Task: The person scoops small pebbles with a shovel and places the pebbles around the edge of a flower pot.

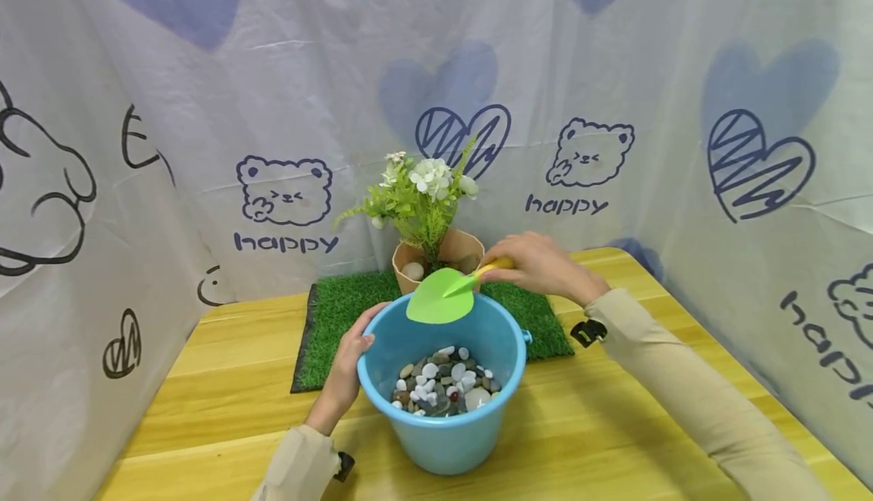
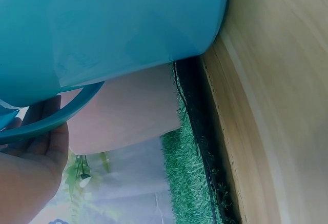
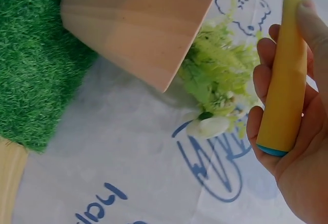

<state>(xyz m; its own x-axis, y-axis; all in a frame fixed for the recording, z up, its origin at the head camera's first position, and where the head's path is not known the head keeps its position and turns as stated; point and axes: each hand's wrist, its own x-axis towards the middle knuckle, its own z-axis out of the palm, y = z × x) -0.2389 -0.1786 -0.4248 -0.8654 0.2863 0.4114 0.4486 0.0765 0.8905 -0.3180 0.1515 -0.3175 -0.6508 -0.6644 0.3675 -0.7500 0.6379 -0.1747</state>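
Note:
A blue bucket [image 1: 443, 440] stands on the table with pebbles [image 1: 446, 383] in white, grey and brown at its bottom. My left hand [image 1: 346, 357] grips the bucket's left rim, thumb over the edge. In the left wrist view, the bucket's curved handle [image 2: 56, 120] crosses the fingers of that hand. My right hand [image 1: 535, 262] holds a toy trowel by its yellow handle [image 3: 286, 75], fingers wrapped around it. The trowel's green leaf-shaped blade [image 1: 442, 296] is over the bucket's far rim, in front of the flowerpot, its visible face bare of stones.
Behind the bucket, a peach-coloured flowerpot [image 1: 465, 246] with white flowers [image 1: 431, 176] and a few stones stands on an artificial grass mat [image 1: 327, 327]. The wooden table [image 1: 225, 380] is enclosed by printed curtains [image 1: 286, 92] at the back and both sides.

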